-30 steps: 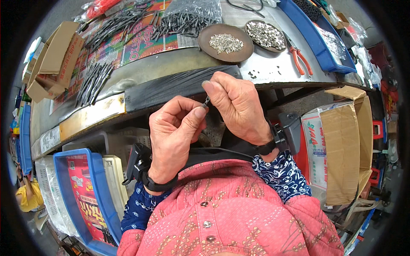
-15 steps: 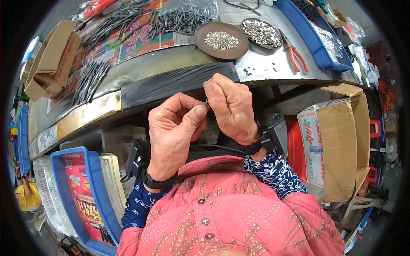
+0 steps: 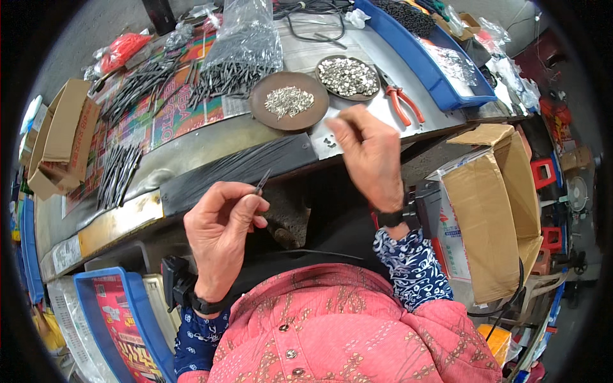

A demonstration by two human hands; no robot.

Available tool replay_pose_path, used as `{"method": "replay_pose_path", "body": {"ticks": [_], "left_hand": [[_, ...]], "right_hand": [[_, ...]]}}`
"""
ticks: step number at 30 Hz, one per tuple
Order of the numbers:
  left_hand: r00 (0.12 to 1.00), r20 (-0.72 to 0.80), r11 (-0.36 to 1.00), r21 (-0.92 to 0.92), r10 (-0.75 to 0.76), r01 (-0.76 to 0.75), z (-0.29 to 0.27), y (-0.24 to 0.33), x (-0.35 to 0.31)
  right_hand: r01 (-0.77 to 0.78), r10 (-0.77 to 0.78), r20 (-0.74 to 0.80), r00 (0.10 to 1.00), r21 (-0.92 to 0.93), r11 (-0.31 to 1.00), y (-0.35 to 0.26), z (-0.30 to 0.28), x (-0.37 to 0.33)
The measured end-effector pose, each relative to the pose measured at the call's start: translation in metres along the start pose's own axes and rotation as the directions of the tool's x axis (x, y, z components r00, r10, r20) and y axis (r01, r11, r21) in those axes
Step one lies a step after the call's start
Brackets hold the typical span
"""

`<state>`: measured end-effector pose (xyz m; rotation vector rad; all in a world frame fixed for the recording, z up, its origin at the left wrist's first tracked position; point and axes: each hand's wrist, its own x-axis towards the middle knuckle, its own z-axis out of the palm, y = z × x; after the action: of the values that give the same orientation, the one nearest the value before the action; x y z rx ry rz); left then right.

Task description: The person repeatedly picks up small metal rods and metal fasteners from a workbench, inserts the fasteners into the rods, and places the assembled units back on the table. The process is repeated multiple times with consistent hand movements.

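Observation:
My left hand (image 3: 220, 226) is closed in front of the bench edge. Between its thumb and forefinger is a thin dark pointed stick (image 3: 263, 180), its tip standing up past the fingers; its exact kind does not show. My right hand (image 3: 373, 156) hovers over the bench's front edge with fingers loosely bent and apart, slightly blurred, and nothing visible in it. Just beyond it are a round brown dish (image 3: 260, 113) of small silvery pins (image 3: 288, 102) and a second dish of small silvery discs (image 3: 348, 76). Tiny dark bits (image 3: 329, 142) lie beside its fingertips.
Red-handled pliers (image 3: 399, 105) lie right of the dishes, before a long blue tray (image 3: 469, 101). Dark sticks (image 3: 119, 175) and a clear bag (image 3: 246, 45) cover the bench's left. Open cartons stand at left (image 3: 64, 134) and right (image 3: 488, 223); a blue crate (image 3: 131, 293) is below left.
My hands have come apart: the left moved down and left with the pointed stick, the right moved right, toward the dishes. The view has shifted, too.

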<state>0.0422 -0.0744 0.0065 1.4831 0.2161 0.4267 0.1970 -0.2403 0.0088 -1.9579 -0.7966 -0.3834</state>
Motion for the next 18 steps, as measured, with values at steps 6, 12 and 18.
{"method": "replay_pose_path", "body": {"ticks": [6,12,18], "left_hand": [[0.982,-0.066,0.983,0.053,0.176,-0.173,-0.006,0.0,0.016],[0.969,-0.098,0.973,-0.01,0.227,-0.229,-0.004,-0.005,0.034],[0.973,-0.066,0.973,-0.053,0.219,-0.223,-0.001,-0.015,0.042]], "right_hand": [[-0.029,-0.094,-0.144,0.985,-0.681,0.731,0.069,-0.038,0.033],[-0.153,0.071,-0.137,0.988,-0.818,0.555,0.109,-0.04,0.034],[-0.124,0.045,-0.12,0.992,-0.816,0.564,0.114,-0.04,0.033]]}}
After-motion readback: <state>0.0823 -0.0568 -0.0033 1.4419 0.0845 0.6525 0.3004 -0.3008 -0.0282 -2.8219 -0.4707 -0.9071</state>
